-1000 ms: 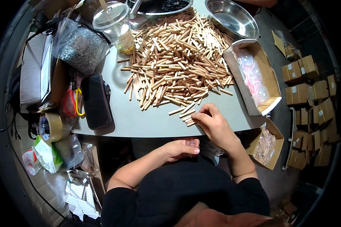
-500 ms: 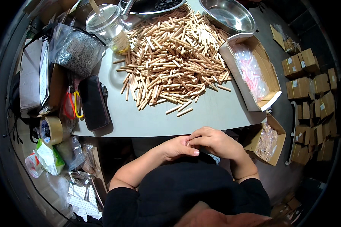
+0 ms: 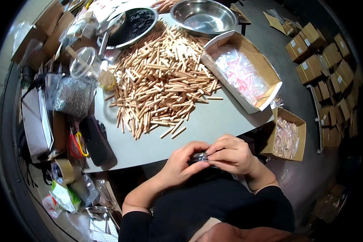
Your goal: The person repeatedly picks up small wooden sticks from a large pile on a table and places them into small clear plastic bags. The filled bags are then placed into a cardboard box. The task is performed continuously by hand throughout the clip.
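The top (image 3: 185, 203) worn is black with short sleeves (image 3: 138, 222)

Both hands are pretty much together at one grip. Left hand (image 3: 185, 159) is curled round, thumb along the near side of it; right hand (image 3: 234, 155) has its fingers bent, tips pinching in from the right. Left forearm (image 3: 149, 188) slants in from the grip's near left, right forearm (image 3: 263, 173) from its near right.
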Available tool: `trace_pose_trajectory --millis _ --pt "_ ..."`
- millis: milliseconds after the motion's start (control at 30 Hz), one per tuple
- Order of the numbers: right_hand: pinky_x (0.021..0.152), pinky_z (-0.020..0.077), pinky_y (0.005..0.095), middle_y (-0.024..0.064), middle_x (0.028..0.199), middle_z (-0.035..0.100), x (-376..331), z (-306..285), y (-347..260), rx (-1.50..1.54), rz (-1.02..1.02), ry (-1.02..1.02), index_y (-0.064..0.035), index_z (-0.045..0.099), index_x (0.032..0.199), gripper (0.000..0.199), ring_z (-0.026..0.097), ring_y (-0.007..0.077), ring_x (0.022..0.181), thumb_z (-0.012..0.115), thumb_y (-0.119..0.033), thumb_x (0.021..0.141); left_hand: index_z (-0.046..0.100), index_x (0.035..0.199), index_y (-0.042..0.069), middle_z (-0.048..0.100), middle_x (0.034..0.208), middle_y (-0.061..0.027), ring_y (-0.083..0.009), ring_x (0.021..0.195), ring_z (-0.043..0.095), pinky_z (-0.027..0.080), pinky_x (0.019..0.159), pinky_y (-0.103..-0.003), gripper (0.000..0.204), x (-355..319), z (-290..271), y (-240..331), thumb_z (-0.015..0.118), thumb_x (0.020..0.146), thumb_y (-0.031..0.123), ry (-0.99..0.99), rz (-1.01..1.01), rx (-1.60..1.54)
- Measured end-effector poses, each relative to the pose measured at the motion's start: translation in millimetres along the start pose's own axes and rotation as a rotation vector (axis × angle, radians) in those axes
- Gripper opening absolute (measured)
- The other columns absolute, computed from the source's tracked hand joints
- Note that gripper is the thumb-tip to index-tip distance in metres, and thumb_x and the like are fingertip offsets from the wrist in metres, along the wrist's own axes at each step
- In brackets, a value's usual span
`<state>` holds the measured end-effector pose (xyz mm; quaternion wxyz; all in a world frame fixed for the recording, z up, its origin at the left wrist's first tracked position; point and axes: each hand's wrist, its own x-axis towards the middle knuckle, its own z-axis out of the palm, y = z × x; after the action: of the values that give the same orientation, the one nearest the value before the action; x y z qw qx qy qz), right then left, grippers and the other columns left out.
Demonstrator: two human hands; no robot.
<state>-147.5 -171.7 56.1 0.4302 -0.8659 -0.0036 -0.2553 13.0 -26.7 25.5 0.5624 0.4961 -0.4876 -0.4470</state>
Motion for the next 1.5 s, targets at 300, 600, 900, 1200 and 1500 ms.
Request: trace_pose_trajectory --millis 300,600,900,1200,1500 --pt "0.062 0.0474 0.0226 0.0014 0.076 0.067 -13 7 17 0.567 0.823 0.12 0.0027 0.069 0.085 0.012 0.058 0.0046 0.07 0.075 -0.008 0.083 0.052 0.101 0.004 0.058 0.087 -0.003 -0.0121 0.077 0.062 0.057 0.067 -0.028 0.016 13 12 -17 0.051 0.103 0.02 0.103 -0.536 -0.725" --pt "0.061 0.0466 0.0206 0.0011 0.074 0.067 -11 9 23 0.608 0.82 0.133 0.003 0.07 0.086 0.013 0.058 0.0045 0.069 0.074 -0.009 0.085 0.053 0.106 0.007 0.066 0.106 -0.0125 -0.0245 0.093 0.07 0.059 0.076 -0.034 0.018 9 14 -21 0.05 0.103 0.025 0.071 -0.586 -0.885" --pt "0.065 0.0496 0.022 0.0022 0.077 0.068 -11 16 26 0.644 0.793 0.178 0.0035 0.069 0.088 0.011 0.06 0.0056 0.072 0.073 -0.007 0.086 0.054 0.112 0.005 0.067 0.107 -0.0154 -0.0263 0.097 0.07 0.058 0.077 -0.032 0.023 0 6 -19 0.048 0.104 0.025 0.11 -0.558 -0.86" --pt "0.074 0.0506 0.0229 0.0035 0.089 0.067 -9 13 26 0.682 0.802 0.187 0.0022 0.066 0.093 0.009 0.062 0.0081 0.081 0.071 -0.001 0.086 0.054 0.112 0.004 0.066 0.113 -0.0172 -0.0232 0.1 0.068 0.057 0.083 -0.033 0.023 0 -1 -16 0.048 0.104 0.025 0.122 -0.501 -0.779" --pt "0.069 0.0484 0.0223 0.0017 0.081 0.067 -4 13 39 0.623 0.716 0.288 0.0019 0.068 0.091 0.012 0.059 0.0064 0.075 0.074 -0.006 0.086 0.052 0.114 0.001 0.066 0.113 -0.0216 -0.0257 0.097 0.069 0.057 0.083 -0.033 0.021 5 -18 -17 0.051 0.102 0.018 0.308 -0.357 -0.537"
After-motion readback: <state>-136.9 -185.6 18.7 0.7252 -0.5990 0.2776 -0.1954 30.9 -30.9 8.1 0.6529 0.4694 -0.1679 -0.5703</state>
